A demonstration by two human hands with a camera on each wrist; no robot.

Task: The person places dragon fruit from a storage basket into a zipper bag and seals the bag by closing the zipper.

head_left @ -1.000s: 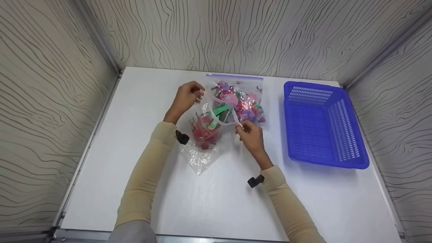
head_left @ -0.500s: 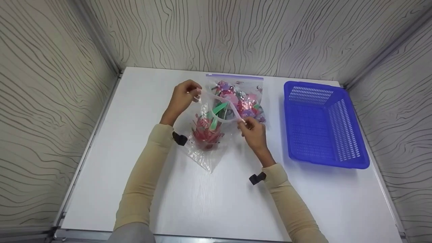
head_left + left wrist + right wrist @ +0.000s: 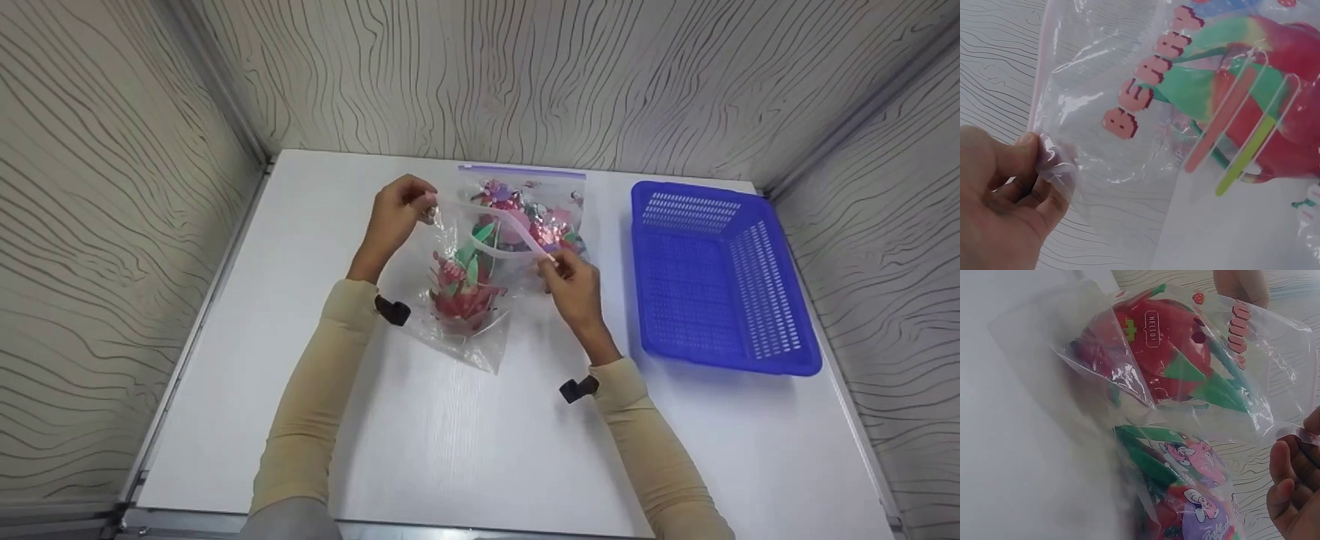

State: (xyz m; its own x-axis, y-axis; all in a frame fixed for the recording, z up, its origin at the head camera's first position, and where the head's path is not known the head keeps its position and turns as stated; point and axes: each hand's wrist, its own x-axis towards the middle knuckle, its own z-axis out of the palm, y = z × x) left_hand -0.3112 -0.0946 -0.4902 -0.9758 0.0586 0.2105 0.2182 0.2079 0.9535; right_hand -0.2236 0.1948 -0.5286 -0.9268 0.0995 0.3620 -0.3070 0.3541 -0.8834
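Between my hands hangs a clear zip bag (image 3: 480, 352) with red pixel-style lettering. Inside it lies a dragon fruit (image 3: 461, 304), red with green scale tips, also plain through the plastic in the right wrist view (image 3: 1165, 337). My left hand (image 3: 394, 217) pinches one corner of the bag's mouth. The opposite corner is pinched by my right hand (image 3: 574, 292). The mouth gapes between them as a pale loop. Behind lies a second zip bag (image 3: 525, 182), purple along its top, with cartoon prints and red and green contents. The held bag partly covers it.
On the right of the white table (image 3: 450, 442) stands a blue plastic basket (image 3: 697, 277) with slotted sides. Wood-patterned panels (image 3: 510, 82) rise behind the table and at both sides.
My hands have spread further apart, the left going left and the right moving right and up. The bag's mouth is stretched wider, and its lower corner has swung right.
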